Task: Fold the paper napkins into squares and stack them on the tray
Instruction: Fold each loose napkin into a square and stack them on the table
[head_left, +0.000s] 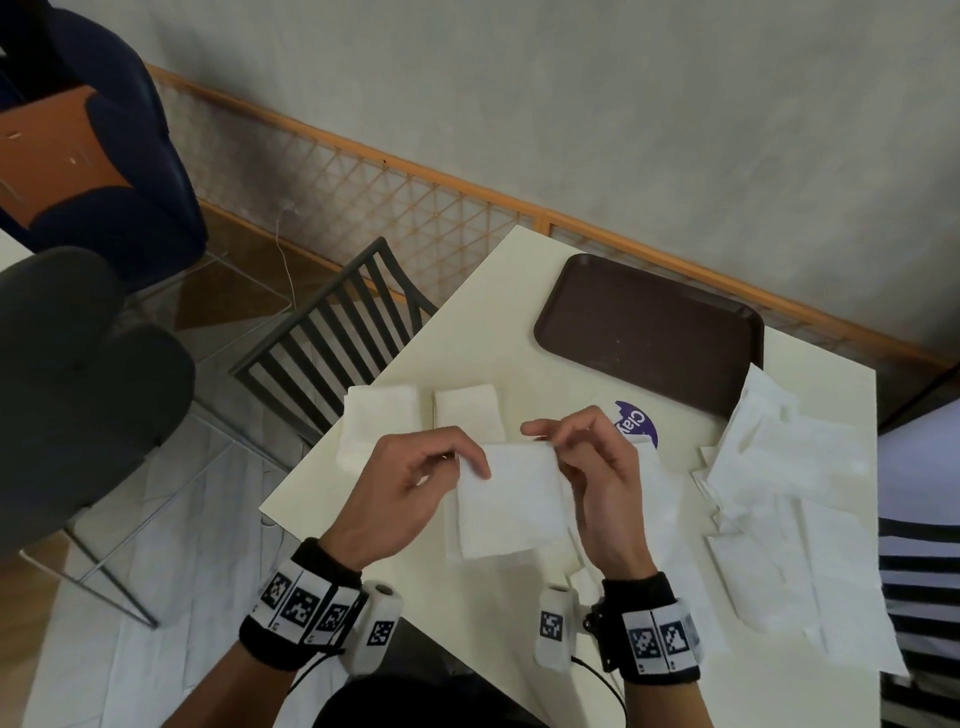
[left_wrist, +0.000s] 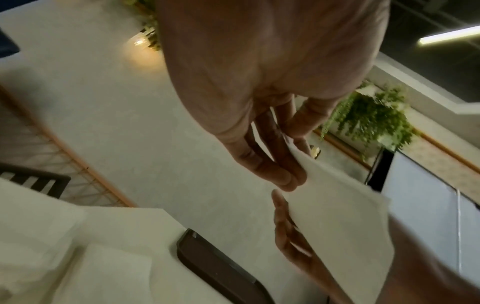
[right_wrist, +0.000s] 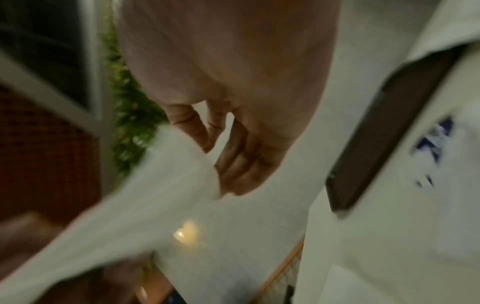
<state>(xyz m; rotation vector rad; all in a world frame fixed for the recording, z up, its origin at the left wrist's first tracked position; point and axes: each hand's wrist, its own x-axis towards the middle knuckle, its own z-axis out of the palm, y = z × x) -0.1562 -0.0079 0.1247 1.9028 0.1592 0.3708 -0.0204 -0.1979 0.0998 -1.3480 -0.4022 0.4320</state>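
white napkins (head_left: 511, 499), dk brown tray (head_left: 649, 332), cream table (head_left: 405, 519), blk/white tag wristbands (head_left: 298, 605).

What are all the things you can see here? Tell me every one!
held napkin: one, white, pinched at its top corners above the table
folded napkins: two, white, left on the table, beside each other
loose napkins: a pile, white, right on the table
tray: one, dark brown, far side of the table, nothing on it
sticker: one, purple, near the tray
table: one, cream
chair: one, dark slatted, left of the table
left hand: holds the napkin's left corner
right hand: holds its right corner
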